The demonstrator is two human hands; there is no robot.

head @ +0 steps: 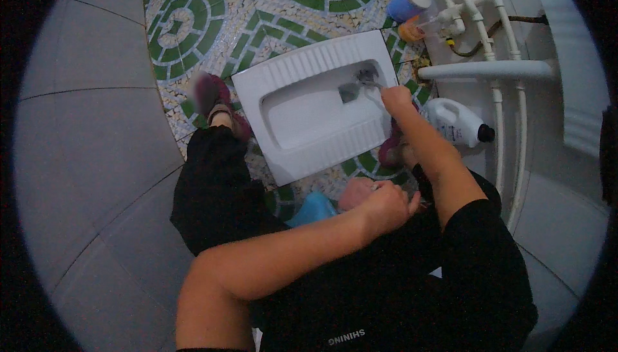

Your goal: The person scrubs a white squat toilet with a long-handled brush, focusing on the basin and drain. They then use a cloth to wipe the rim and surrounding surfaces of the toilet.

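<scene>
A white ceramic squat toilet (pixel 314 110) is set in the patterned floor between my feet. My right hand (pixel 397 101) is closed on the handle of a toilet brush (pixel 369 79), whose dark head is at the drain end of the bowl. A grey-green patch lies beside the brush head. My left hand (pixel 391 205) is bent in front of my body, near a pink cloth-like thing (pixel 356 192); its fingers are curled, and whether they hold something is unclear. Next to the pink thing is a blue plastic-looking object (pixel 314 209), partly hidden by my forearm.
A white jug with a black cap (pixel 454 120) lies right of the toilet. Beyond it are a thick white drain pipe (pixel 487 70), thin wall pipes (pixel 497 110), a blue container (pixel 403 6) and an orange container (pixel 411 30). A grey tiled wall (pixel 96 125) bounds the left.
</scene>
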